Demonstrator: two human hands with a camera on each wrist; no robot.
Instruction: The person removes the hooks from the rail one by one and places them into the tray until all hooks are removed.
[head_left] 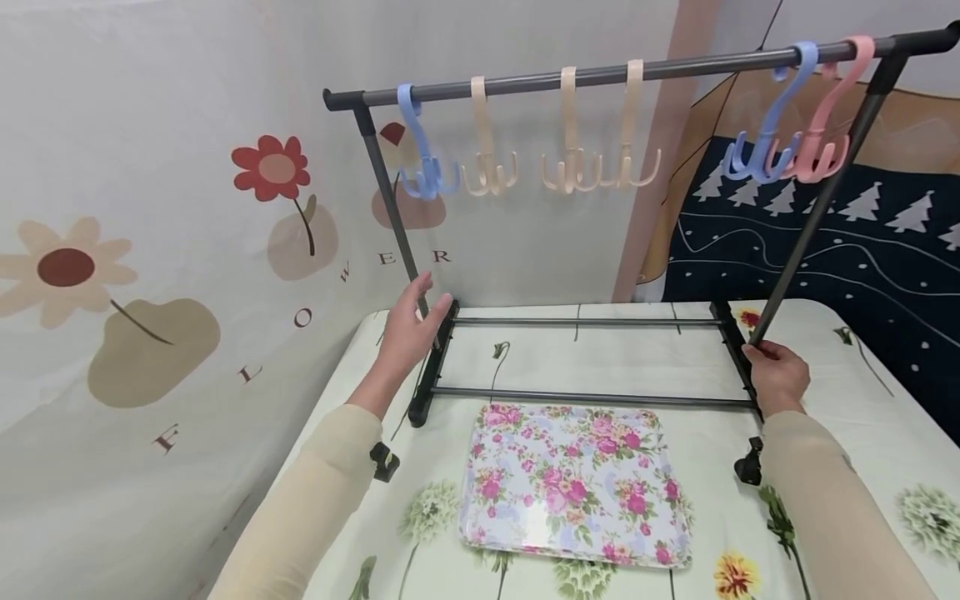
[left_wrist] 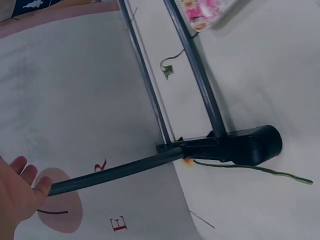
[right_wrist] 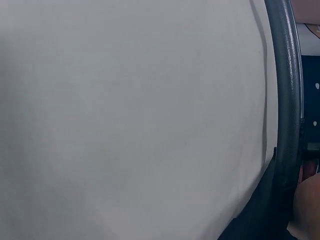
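Observation:
A dark grey clothes rack point(head_left: 517, 82) stands on the flowered cloth, its top bar tilted up toward the right. My left hand point(head_left: 405, 332) is at the rack's left upright, fingers extended; in the left wrist view the thumb side of the left hand point(left_wrist: 20, 192) touches the pole point(left_wrist: 120, 171). Near its base, the right upright is pinched between the thumb and fingers of my right hand point(head_left: 780, 377). Only part of the right hand point(right_wrist: 306, 202) shows at the right wrist view's edge, beside the pole point(right_wrist: 289, 90). Four-pronged hooks hang from the bar: blue point(head_left: 427, 171), beige point(head_left: 489, 171) and pink point(head_left: 821, 150).
A flower-patterned tray point(head_left: 573, 483) lies on the cloth in front of the rack's lower bars point(head_left: 592, 397). Small black pieces, apparently wrist straps, show by the left sleeve point(head_left: 384, 461) and right sleeve point(head_left: 750, 462). Printed curtains point(head_left: 150, 167) hang behind and to the left.

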